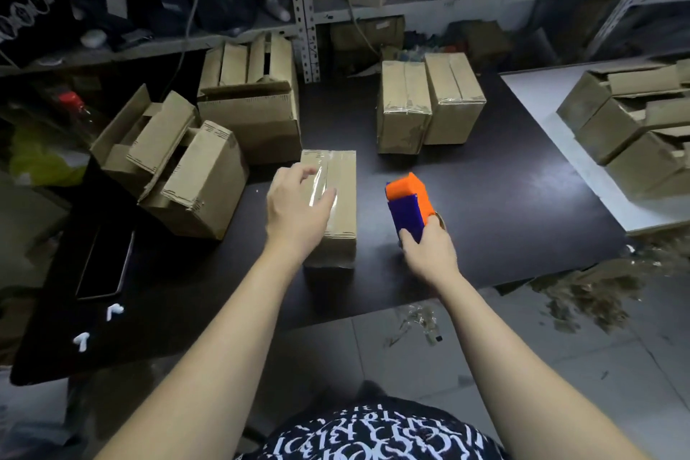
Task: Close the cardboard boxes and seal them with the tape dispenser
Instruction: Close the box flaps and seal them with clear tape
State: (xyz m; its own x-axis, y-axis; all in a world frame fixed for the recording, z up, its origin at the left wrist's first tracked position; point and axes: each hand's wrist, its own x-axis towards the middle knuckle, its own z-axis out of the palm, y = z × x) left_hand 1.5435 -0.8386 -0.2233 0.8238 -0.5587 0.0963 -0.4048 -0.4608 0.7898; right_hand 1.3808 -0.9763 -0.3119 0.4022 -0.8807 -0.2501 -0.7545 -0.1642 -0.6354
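Apparently the centre box [338,194] is already taped; the left hand [297,207] lies unclenched on it. At its three o'clock the right hand [429,248] grips the tape dispenser [407,205]. Next likely: an open box [164,146] at ten o'clock.

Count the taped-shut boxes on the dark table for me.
3. One box lies under the left hand, beside the tape dispenser. Two more stand side by side farther back: one and its neighbour. Others may be hidden.
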